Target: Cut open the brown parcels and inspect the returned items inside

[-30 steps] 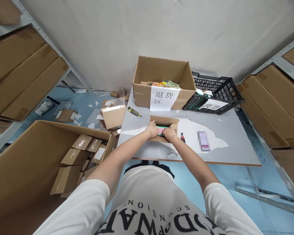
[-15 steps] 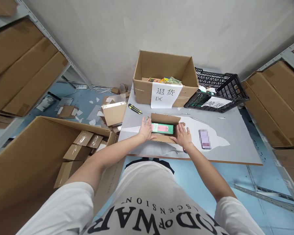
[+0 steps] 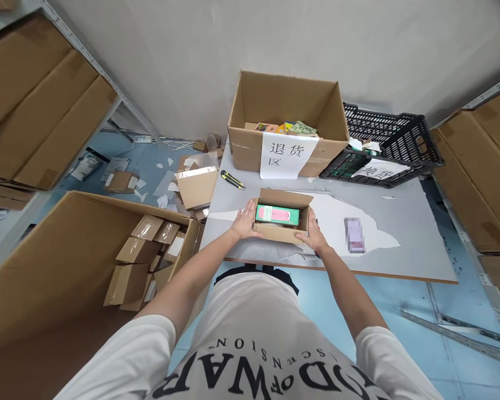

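A small open cardboard box (image 3: 281, 232) sits on the grey table (image 3: 404, 255) in front of me. Inside it lies a green and pink packet (image 3: 277, 214). My left hand (image 3: 245, 220) presses flat against the box's left side. My right hand (image 3: 315, 234) holds its right side, fingers around the near corner. Both hands grip the box between them.
A large labelled carton (image 3: 287, 125) and a black plastic crate (image 3: 389, 150) stand at the table's back. A yellow utility knife (image 3: 232, 179) lies at left, a blurred small item (image 3: 354, 234) at right. A big floor carton (image 3: 66, 266) with several small boxes stands to my left. Shelves flank both sides.
My hands left the packet inside the box, spread apart, and now clasp the box's two outer sides. The view shifted slightly downward.
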A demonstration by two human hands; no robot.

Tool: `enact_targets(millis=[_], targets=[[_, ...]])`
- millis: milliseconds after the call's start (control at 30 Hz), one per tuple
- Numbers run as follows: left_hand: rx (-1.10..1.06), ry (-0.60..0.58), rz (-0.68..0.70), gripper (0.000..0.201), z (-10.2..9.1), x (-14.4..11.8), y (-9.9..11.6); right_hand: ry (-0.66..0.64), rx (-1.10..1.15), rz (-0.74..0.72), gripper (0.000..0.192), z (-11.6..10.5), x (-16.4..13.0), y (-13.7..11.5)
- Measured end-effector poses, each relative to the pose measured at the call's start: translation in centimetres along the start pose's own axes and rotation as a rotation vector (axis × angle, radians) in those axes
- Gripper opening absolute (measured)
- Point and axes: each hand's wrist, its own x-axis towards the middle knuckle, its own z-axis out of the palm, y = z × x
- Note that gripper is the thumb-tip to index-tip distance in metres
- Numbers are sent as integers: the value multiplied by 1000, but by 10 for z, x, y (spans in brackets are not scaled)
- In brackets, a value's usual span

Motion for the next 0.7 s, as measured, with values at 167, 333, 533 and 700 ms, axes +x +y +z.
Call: enact_targets(millis=[167,333,533,700], targets=[[-12,15,-7,126,-4,-2,2,-17,-130,15,100,-10,-4,-5],[-1,30,-4,128,-13,-8,5,78,-343,-21,59,-43,4,-35],[44,76,18,122,-25,-12,14,-289,-480,-201,31,-60,56,-74],[114,24,213,97,-33,-21,16,-381,-578,-115,57,-46,80,-75]])
